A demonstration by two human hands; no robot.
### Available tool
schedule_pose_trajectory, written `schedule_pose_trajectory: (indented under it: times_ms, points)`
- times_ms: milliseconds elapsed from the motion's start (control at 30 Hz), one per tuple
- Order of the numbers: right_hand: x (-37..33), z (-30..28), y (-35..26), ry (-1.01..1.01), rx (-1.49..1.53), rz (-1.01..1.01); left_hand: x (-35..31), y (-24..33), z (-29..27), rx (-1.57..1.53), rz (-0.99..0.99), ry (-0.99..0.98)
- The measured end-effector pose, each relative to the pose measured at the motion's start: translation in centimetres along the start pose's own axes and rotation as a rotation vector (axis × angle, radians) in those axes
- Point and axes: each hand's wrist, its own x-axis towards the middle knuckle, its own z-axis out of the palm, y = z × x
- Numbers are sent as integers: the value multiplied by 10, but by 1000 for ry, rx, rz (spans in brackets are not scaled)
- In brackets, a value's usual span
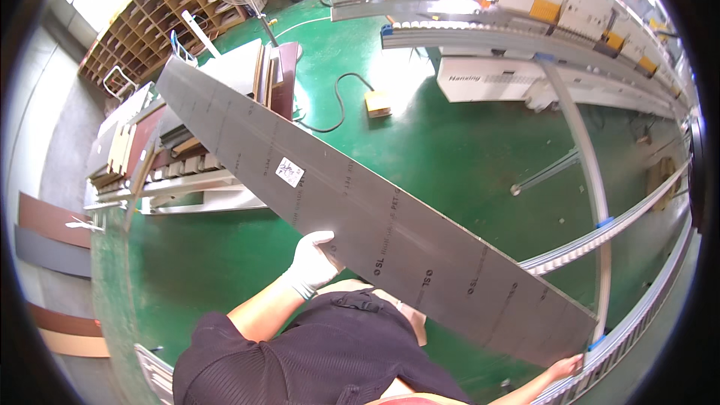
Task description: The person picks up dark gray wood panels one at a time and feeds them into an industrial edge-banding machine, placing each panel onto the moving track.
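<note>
Board: long grey panel [352, 210] carried flat above the green floor [450, 142] — white sticker [289, 172] on it.
Left hand [313, 261]: gloved, grip closed on the panel's near edge.
Right hand [566, 367]: bare, at the panel's far corner — grip cannot be told.

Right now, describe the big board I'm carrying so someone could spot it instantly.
Over the green floor, a long grey panel stretches diagonally from the stacked boards toward the roller conveyor. Unlike those stacked pieces, it is held up by a white-gloved left hand and bare right hand, with a small white label.
</note>
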Motion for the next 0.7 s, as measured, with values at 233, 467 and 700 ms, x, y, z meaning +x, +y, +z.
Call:
schedule_pose_trajectory:
  times_ms: [233,467,700]
  points:
    - [45,70,-121,-101,142,54,47,74,-5,-15,5,169]
    - [104,151,-233,-234,77,10,109,140,5,17,-18,166]
    - [200,313,-432,-24,287,-236,212,233,47,-2,140,104]
